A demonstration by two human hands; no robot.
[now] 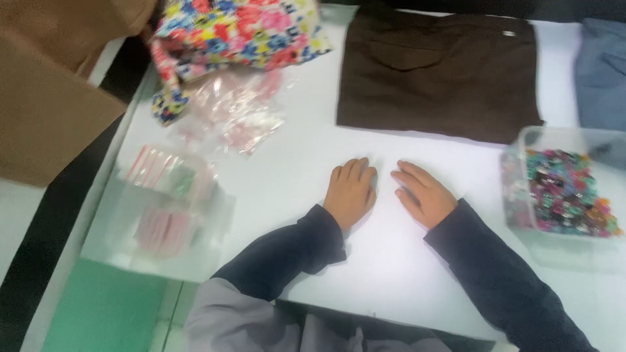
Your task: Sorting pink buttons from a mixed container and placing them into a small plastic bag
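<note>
Left hand flat on white table, palm down, fingers together, holding nothing. Right hand flat just beside it, fingers loosely spread, also empty; small gap between hands. Both in dark sleeves. Folded brown garment lies beyond hands, near far edge. Clear plastic box of multicoloured beads right of right hand, apart from it. Left side: clear zip bags, more crumpled plastic bags, floral fabric above them. Blue-grey cloth at far right corner. Brown cardboard at upper left, off table.
</note>
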